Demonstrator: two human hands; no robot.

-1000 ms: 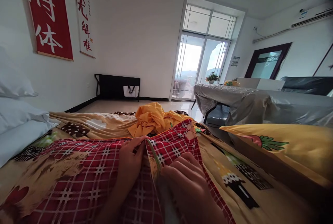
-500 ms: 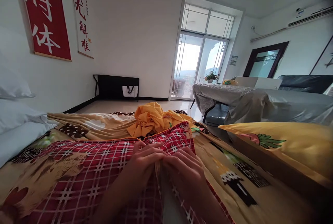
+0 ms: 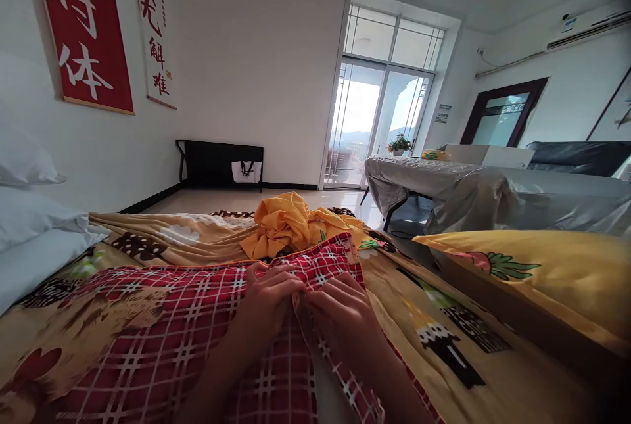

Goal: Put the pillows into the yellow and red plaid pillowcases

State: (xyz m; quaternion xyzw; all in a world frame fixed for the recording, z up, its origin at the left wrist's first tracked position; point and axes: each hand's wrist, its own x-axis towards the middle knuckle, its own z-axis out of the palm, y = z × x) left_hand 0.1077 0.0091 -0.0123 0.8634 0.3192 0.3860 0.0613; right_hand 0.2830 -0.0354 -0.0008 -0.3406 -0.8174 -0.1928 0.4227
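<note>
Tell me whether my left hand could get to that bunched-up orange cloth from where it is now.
Probably yes. The left hand rests on the red checked cloth, and the orange cloth lies just beyond it with only flat fabric between. It is pinching a fold, though.

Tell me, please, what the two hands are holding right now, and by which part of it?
Both the left hand and the right hand pinch the red plaid cover at a raised fold in its middle, fingertips meeting there.
</note>
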